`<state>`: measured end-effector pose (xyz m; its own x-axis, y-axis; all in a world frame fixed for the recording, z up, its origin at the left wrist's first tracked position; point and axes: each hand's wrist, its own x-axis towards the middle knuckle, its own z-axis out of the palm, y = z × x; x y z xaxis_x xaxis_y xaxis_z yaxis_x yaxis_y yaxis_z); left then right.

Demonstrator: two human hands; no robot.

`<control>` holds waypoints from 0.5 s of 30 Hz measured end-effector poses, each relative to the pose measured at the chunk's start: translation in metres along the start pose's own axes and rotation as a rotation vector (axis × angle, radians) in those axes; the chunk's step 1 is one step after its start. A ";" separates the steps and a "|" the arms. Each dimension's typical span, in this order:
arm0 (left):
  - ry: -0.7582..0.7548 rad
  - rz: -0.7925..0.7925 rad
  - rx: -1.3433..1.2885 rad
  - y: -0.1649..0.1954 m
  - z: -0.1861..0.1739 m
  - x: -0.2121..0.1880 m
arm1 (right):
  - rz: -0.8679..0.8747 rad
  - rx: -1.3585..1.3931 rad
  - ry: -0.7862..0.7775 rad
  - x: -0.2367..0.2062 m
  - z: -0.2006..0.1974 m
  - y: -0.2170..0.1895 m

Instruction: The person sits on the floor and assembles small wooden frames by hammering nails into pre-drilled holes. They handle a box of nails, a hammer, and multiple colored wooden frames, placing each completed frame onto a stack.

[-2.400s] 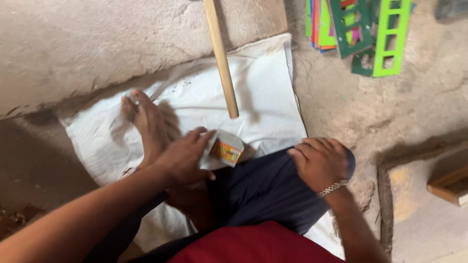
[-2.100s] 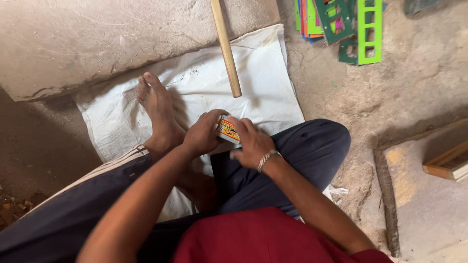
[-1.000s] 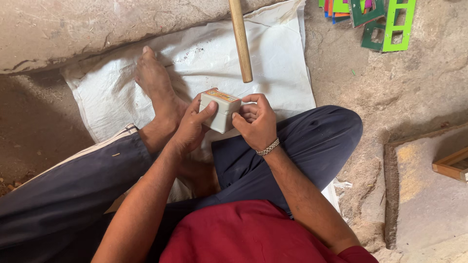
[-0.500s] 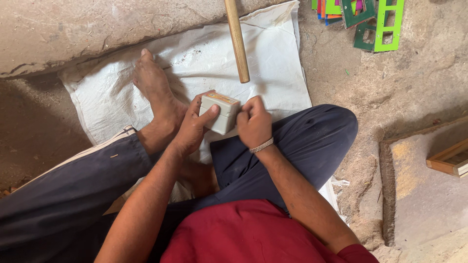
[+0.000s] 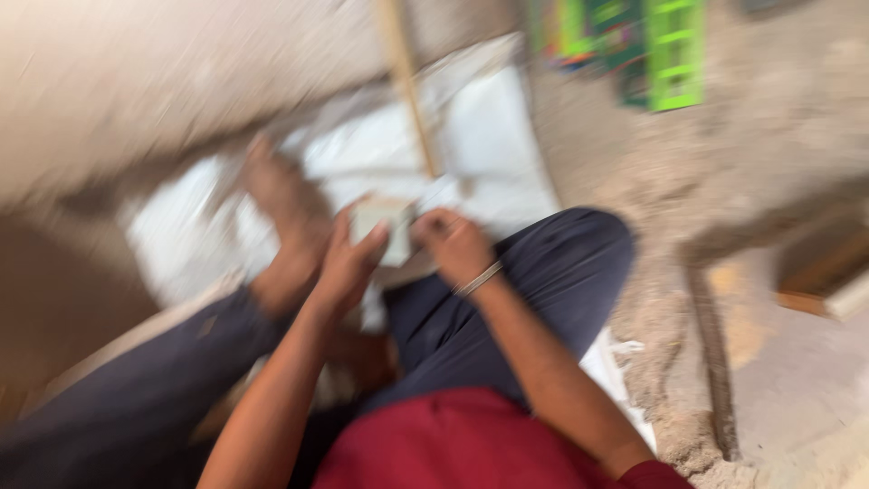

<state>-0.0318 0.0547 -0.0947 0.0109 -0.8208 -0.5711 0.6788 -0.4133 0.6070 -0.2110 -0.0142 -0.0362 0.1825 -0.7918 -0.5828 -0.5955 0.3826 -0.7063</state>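
Head view: small box (image 5: 382, 228) between both hands

Top: a dark red shirt (image 5: 471, 444), with the sleeve edge showing at the right upper arm.
Legs: dark navy trousers (image 5: 534, 290), loose, the cloth plain.
Wrist: a thin silver-coloured bracelet (image 5: 478, 279) on the right hand (image 5: 450, 243).
Left hand (image 5: 348, 263): bare, forearm uncovered.
Foot (image 5: 276, 195): bare, without a shoe.
Sharpness: the view is blurred, small details cannot be seen.
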 end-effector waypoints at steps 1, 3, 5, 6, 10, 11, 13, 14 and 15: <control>0.002 0.022 -0.002 -0.002 0.000 -0.001 | -0.055 -0.056 -0.011 -0.002 -0.001 0.001; -0.023 0.045 0.063 -0.001 0.001 -0.004 | -0.147 -0.017 -0.021 -0.007 -0.001 0.002; 0.016 -0.004 -0.023 0.002 0.004 -0.007 | -0.199 0.113 -0.024 -0.013 0.001 0.005; -0.073 0.035 -0.042 0.004 0.005 -0.009 | -0.204 0.142 -0.014 -0.016 0.001 0.007; -0.194 0.041 0.025 0.007 0.008 -0.014 | -0.280 0.258 -0.023 -0.021 0.001 0.015; -0.178 0.028 0.056 0.007 0.009 -0.015 | -0.266 0.283 -0.055 -0.020 0.001 0.017; -0.157 0.021 0.109 0.005 0.009 -0.016 | -0.286 0.201 -0.056 -0.019 -0.002 0.019; -0.161 0.027 0.133 0.004 0.010 -0.016 | -0.296 0.159 -0.054 -0.018 -0.003 0.019; -0.161 0.031 0.159 0.003 0.010 -0.016 | -0.298 0.142 -0.038 -0.018 -0.003 0.019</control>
<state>-0.0369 0.0623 -0.0783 -0.0959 -0.8812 -0.4629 0.5552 -0.4334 0.7099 -0.2282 0.0064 -0.0379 0.3630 -0.8617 -0.3546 -0.3967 0.2015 -0.8956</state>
